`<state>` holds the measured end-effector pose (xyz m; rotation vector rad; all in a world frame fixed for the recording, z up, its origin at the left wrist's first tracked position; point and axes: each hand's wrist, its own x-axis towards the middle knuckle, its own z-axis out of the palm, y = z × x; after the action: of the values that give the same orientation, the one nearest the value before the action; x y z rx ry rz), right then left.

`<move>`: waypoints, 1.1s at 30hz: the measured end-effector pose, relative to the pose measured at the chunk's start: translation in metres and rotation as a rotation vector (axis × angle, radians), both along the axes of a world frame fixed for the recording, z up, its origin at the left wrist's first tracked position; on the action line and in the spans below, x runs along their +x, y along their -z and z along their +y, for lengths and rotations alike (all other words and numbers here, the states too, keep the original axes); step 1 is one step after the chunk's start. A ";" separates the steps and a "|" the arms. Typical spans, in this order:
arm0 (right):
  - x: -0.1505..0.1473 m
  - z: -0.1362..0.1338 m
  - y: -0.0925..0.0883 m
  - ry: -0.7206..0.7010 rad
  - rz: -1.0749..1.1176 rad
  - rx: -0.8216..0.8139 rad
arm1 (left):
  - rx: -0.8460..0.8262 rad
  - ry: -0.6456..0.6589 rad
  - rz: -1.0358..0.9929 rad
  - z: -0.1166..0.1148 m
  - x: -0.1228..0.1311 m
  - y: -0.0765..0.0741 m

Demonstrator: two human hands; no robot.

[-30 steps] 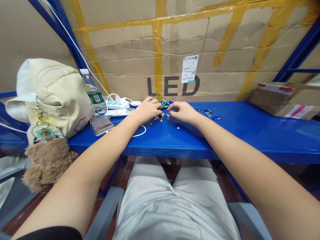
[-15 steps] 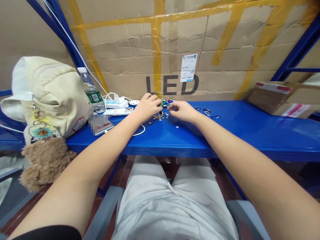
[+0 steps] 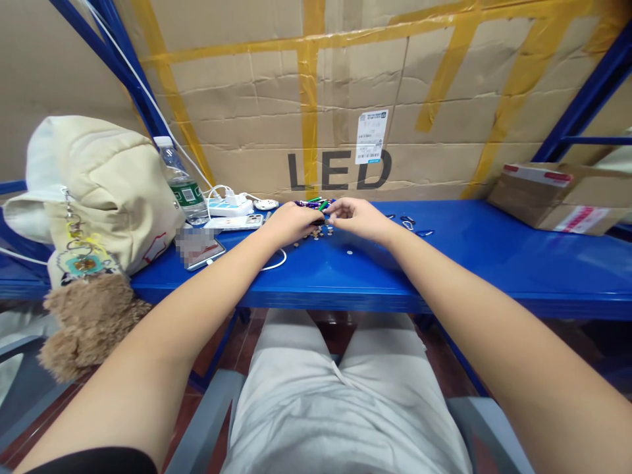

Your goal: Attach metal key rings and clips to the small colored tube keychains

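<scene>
My left hand (image 3: 295,222) is low over the blue table, fingers curled together around a small dark piece (image 3: 320,222) whose kind I cannot make out. Close by on the right, my right hand (image 3: 359,218) has its fingers bent and the thumb near the index finger. Whatever may be in its fingertips is hidden. A green carabiner (image 3: 323,205) shows between the two hands, beside the right fingertips. Behind them lies a pile of blue, purple and green carabiners (image 3: 312,203). Several small brown and silvery pieces (image 3: 320,232) are scattered just below the hands.
More carabiners (image 3: 407,222) lie right of my right hand. On the left are a phone (image 3: 203,253), a second phone (image 3: 237,222), a power strip (image 3: 230,207), a water bottle (image 3: 185,187) and a cream bag (image 3: 113,184). A cardboard box (image 3: 557,197) stands far right.
My left hand has lowered and turned, its fingers now closing around the dark piece. More of the carabiner pile shows behind it. The right hand has shifted slightly left.
</scene>
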<state>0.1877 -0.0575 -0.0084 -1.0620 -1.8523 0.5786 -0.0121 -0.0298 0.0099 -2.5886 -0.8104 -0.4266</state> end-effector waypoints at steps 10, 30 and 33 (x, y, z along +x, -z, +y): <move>-0.003 -0.002 -0.001 0.007 -0.053 0.042 | 0.023 0.059 -0.041 0.004 0.002 0.004; -0.003 -0.013 -0.002 0.124 -0.534 0.356 | -0.279 0.047 -0.225 0.010 -0.005 0.005; -0.001 -0.005 0.001 0.185 -0.451 0.336 | -0.265 0.029 -0.259 0.012 -0.007 0.004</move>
<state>0.1872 -0.0623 -0.0094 -1.1795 -2.1065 -0.0941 -0.0188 -0.0176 0.0055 -2.8296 -0.9744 -0.7185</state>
